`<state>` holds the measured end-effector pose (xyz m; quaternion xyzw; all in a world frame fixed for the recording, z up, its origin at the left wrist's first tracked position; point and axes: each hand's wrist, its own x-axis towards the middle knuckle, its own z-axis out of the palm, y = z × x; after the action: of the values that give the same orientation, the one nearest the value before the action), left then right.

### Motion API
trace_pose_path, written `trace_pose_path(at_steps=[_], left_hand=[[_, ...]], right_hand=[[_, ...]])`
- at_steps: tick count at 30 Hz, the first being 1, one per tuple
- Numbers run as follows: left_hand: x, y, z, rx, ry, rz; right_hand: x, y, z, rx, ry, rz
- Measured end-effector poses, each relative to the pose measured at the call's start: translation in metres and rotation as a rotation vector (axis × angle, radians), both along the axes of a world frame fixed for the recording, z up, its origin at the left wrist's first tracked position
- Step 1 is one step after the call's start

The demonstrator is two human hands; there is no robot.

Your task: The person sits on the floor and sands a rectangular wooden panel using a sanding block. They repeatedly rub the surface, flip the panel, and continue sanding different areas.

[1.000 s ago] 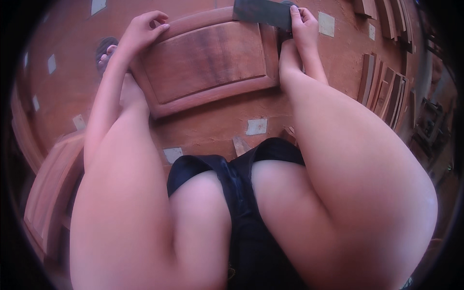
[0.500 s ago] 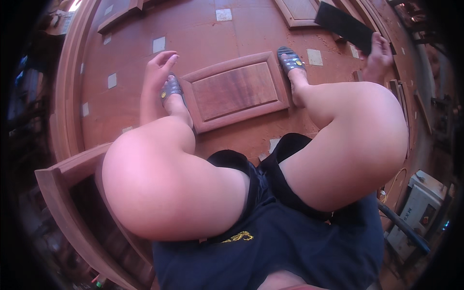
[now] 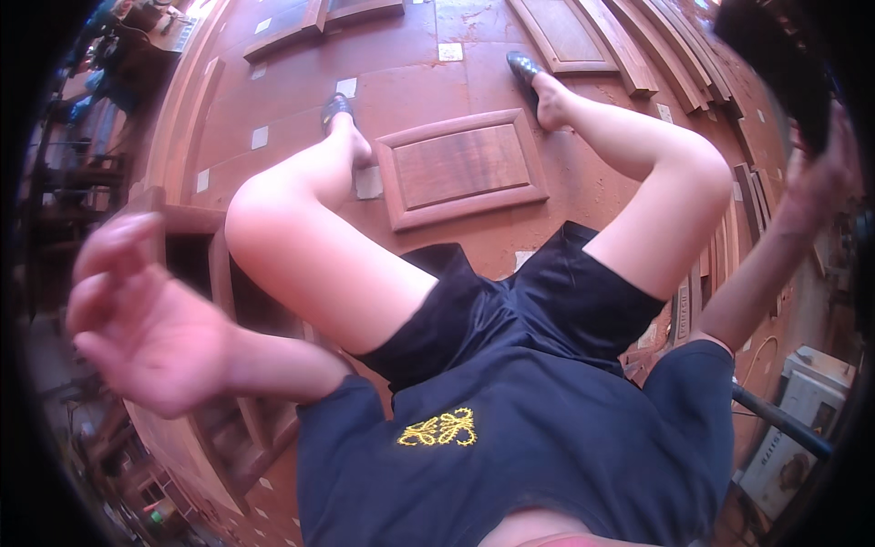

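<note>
My left hand [image 3: 150, 319] is raised at the left, palm showing, its fingers loosely bent and apart with nothing in them. At the upper right, my right hand [image 3: 825, 173] is up and blurred. It grips a black flat rectangular piece [image 3: 775, 68] by its lower end; the exact kind cannot be made out. A framed reddish-brown wooden panel [image 3: 460, 169] lies on the floor between my feet, and neither hand touches it.
More wooden frames [image 3: 324, 27] and a panel [image 3: 565, 36] lie at the far side. Long wooden strips [image 3: 656, 46] run along the right. A slatted wooden frame [image 3: 182, 214] stands at my left. A pale box-shaped device [image 3: 797, 419] with a dark bar sits at the lower right.
My left hand has swung from beside the panel up and back to the left. My right hand has lifted outward to the right, still with the black piece. My body leans back.
</note>
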<state>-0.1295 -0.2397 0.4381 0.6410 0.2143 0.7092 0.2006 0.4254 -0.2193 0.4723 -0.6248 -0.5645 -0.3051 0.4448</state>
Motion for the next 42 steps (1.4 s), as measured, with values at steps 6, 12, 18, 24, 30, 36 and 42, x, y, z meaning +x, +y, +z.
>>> trace_pose_path(at_steps=[6,12,18,24,30,36,42], left_hand=[[0.178,0.041,-0.168,-0.838,0.157,-0.156],[0.224,0.029,-0.442,-2.148,-0.766,-0.105],[0.194,0.062,-0.42,-1.98,-0.778,0.335],[0.21,0.067,-0.428,-2.131,-0.049,0.878],[0.208,0.065,-0.444,-1.96,-0.017,0.816],[0.204,0.083,-0.436,-1.896,-0.155,0.601],[0.218,0.082,-0.418,-1.51,0.053,0.738]], right_hand=[[-0.11,0.065,-0.11,-0.291,1.085,0.513],[-0.185,0.098,-0.264,-0.542,0.798,0.25],[-0.158,0.123,-0.394,-0.896,0.922,0.128],[-0.166,0.132,-0.408,-1.042,0.979,0.307],[-0.198,0.124,-0.418,-1.256,1.447,0.52],[-0.222,0.131,-0.436,-1.389,1.63,0.483],[-0.194,0.141,-0.42,-1.105,1.394,0.282]])
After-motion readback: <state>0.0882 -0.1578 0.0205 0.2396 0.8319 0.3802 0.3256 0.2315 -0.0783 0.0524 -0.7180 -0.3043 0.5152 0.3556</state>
